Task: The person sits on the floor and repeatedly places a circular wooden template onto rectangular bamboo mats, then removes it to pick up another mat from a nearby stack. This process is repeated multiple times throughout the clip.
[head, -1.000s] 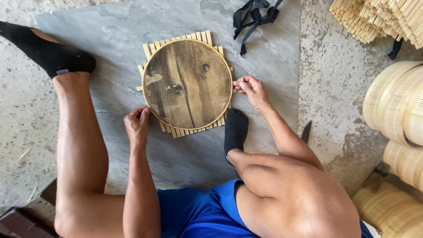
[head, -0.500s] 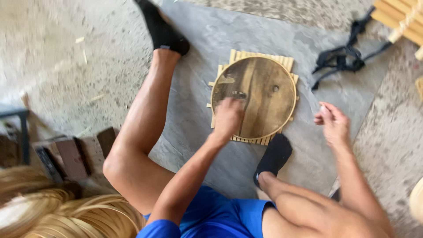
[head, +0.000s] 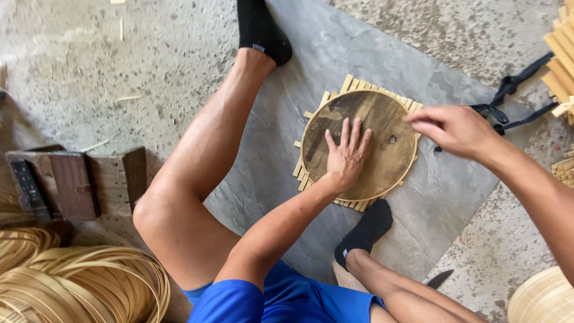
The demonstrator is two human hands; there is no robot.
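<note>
A round brown wooden disc (head: 382, 134) lies on a mat of woven bamboo slats (head: 353, 85), which rests on a grey sheet (head: 281, 155) on the floor. My left hand (head: 345, 157) presses flat on the disc with fingers spread. Over the disc's right edge hovers my right hand (head: 455, 128), fingers curled together and pointing left; whether it pinches anything I cannot tell. I sit on the floor with bare legs either side of the sheet, in black socks.
Coils of bamboo strip (head: 78, 281) lie at the lower left beside a small wooden stool (head: 78, 182). A black strap (head: 508, 98) and stacked bamboo slats (head: 562, 60) are at the right. A knife tip (head: 439, 278) and a round bamboo basket (head: 541, 299) sit at the lower right.
My view has swung left. My left hand moved from the disc's left edge onto its face and spread flat. My right hand came off the right rim and rose above it.
</note>
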